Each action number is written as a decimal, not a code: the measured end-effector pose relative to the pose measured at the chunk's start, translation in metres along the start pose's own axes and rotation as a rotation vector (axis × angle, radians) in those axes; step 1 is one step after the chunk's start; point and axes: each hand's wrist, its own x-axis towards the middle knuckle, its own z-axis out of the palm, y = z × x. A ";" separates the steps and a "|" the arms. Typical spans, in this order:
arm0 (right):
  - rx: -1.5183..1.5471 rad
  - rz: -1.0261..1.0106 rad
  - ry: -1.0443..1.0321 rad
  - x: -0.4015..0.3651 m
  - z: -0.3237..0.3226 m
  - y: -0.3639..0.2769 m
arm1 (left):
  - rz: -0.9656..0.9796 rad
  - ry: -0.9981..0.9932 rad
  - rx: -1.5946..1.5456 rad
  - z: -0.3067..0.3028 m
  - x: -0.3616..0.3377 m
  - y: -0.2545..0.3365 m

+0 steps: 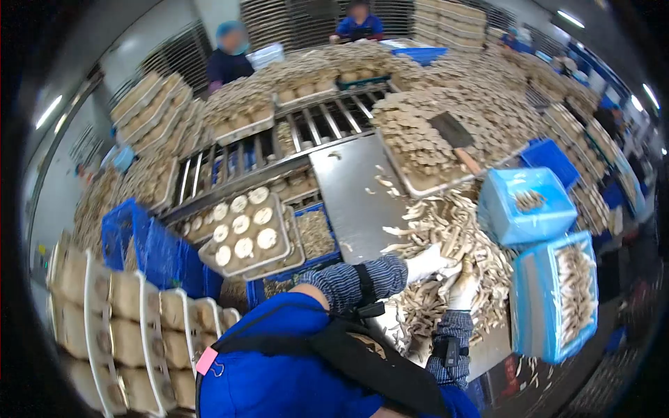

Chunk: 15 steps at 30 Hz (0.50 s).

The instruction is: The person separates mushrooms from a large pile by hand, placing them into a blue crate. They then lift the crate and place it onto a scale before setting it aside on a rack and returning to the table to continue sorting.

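Loose mushrooms [432, 219] with pale stems and brownish caps lie heaped on a metal table [352, 188]. My left hand [425, 263], in a white glove, reaches into the heap from the left, its fingers closed around mushrooms. Just to its right, my right hand [463, 291], also gloved, is closed on mushrooms at its fingertips. The two hands are close together, and the heap partly hides their fingers. Beside the right hand stands a blue-lined crate [523, 306] filled with mushrooms. Behind it, another blue-lined crate [526, 216] holds a small bunch.
A broad-bladed knife [451, 130] with a wooden handle rests on a tray of growing mushrooms [411, 150]. A roller conveyor [279, 146] carries trays. Left are a tray of cut bottles [244, 223], blue crates [164, 244] and stacked trays [129, 334]. Co-workers [230, 59] work at the back.
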 end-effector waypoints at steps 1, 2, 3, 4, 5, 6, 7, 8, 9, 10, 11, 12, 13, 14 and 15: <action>0.393 0.316 0.055 0.004 0.004 -0.004 | 0.020 0.116 -0.098 0.009 -0.003 0.003; 0.550 0.271 0.114 -0.001 0.001 -0.006 | -0.157 0.114 0.077 -0.006 0.011 -0.003; 0.443 0.258 0.131 -0.005 -0.010 -0.011 | -0.147 0.120 -0.102 -0.027 0.031 -0.022; 0.336 0.250 0.146 -0.009 -0.021 -0.023 | -0.143 0.130 -0.280 -0.030 0.037 -0.022; 0.921 0.402 0.254 -0.005 -0.024 -0.039 | -0.143 0.183 -0.285 -0.029 0.044 -0.025; 0.913 0.410 0.296 0.000 -0.028 -0.036 | -0.144 0.235 -0.288 -0.018 0.039 -0.007; 0.573 0.278 0.212 0.002 -0.033 -0.028 | -0.194 0.121 -0.123 -0.014 0.032 0.000; 0.225 0.162 0.128 0.002 -0.040 -0.016 | -0.102 0.101 0.014 0.001 0.030 -0.001; 0.203 0.088 0.150 0.003 -0.030 0.000 | -0.061 0.015 0.195 0.007 0.031 -0.014; -0.135 -0.102 0.081 -0.004 -0.044 -0.038 | -0.009 -0.077 0.369 0.012 0.032 -0.024; -0.510 -0.131 -0.062 -0.007 -0.042 -0.016 | -0.066 -0.130 0.396 0.023 0.025 -0.012; -0.420 -0.139 -0.042 -0.005 -0.048 -0.020 | -0.116 -0.177 0.428 0.030 0.020 0.004; -0.220 -0.013 -0.021 -0.005 -0.044 -0.010 | -0.125 -0.202 0.418 0.024 0.026 0.003; -0.012 0.100 0.004 -0.003 -0.037 0.008 | -0.131 -0.223 0.410 0.016 0.036 -0.004; 0.005 0.034 0.092 -0.004 -0.035 0.024 | -0.159 -0.152 0.038 0.007 0.047 -0.017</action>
